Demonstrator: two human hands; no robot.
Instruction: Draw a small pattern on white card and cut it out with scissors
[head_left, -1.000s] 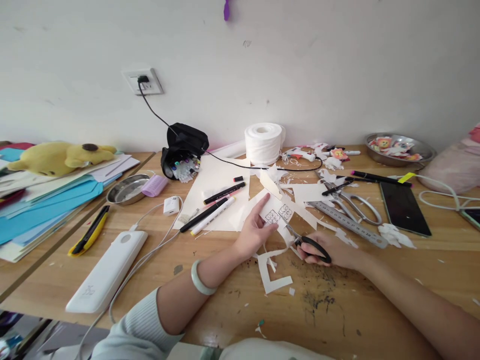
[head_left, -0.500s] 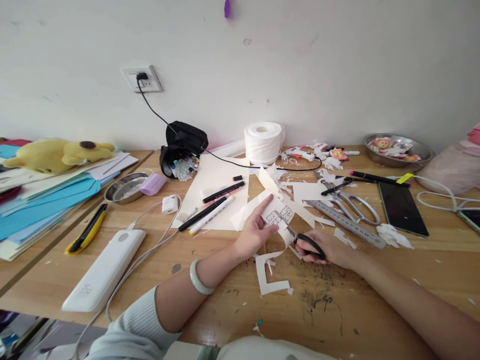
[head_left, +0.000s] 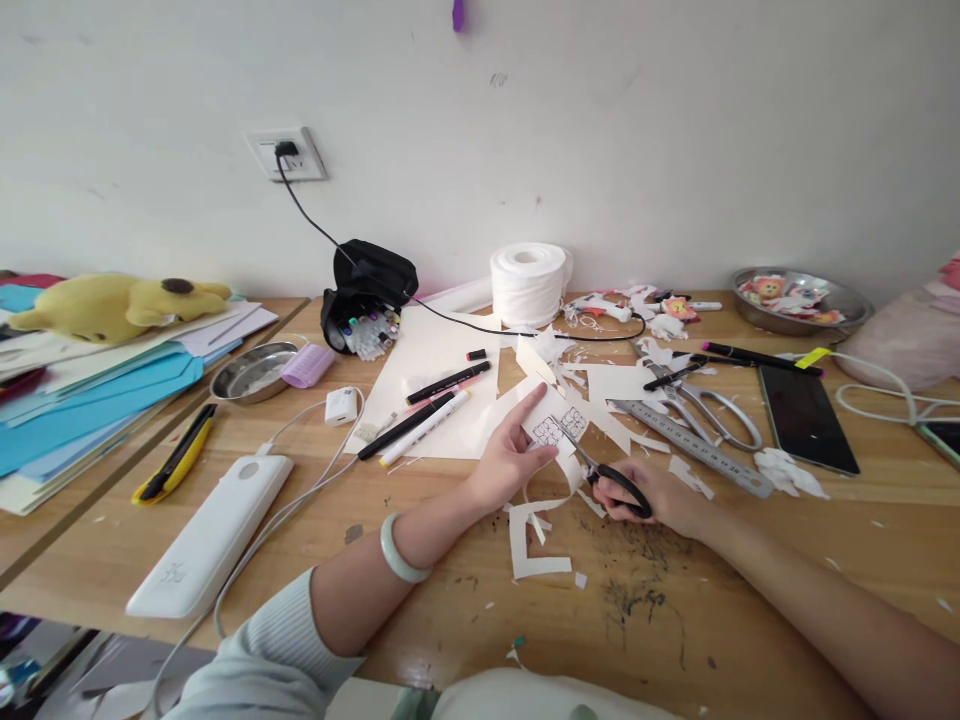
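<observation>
My left hand (head_left: pixel 511 455) grips a small white piece of paper (head_left: pixel 559 408) between thumb and fingers. Two black-outlined patterns are drawn on it, side by side. My right hand (head_left: pixel 637 495) is closed around the black handles of a pair of scissors (head_left: pixel 621 482). The blades reach up and left onto the paper, lying between the two drawings. A curled strip of paper (head_left: pixel 568 482) hangs below the blades. Just beneath, an angular paper offcut (head_left: pixel 519 555) lies on the wooden table.
A steel ruler (head_left: pixel 701 452), large silver scissors (head_left: pixel 731 425) and a phone (head_left: pixel 802 415) lie to the right. Markers (head_left: pixel 409 425) rest on white sheets. Left are a power bank (head_left: pixel 214 535) and a yellow cutter (head_left: pixel 176 455). A tissue roll (head_left: pixel 529 285) stands behind.
The scissor blades look slightly more closed on the paper between the drawings. Both hands stay in nearly the same place; the view has shifted slightly.
</observation>
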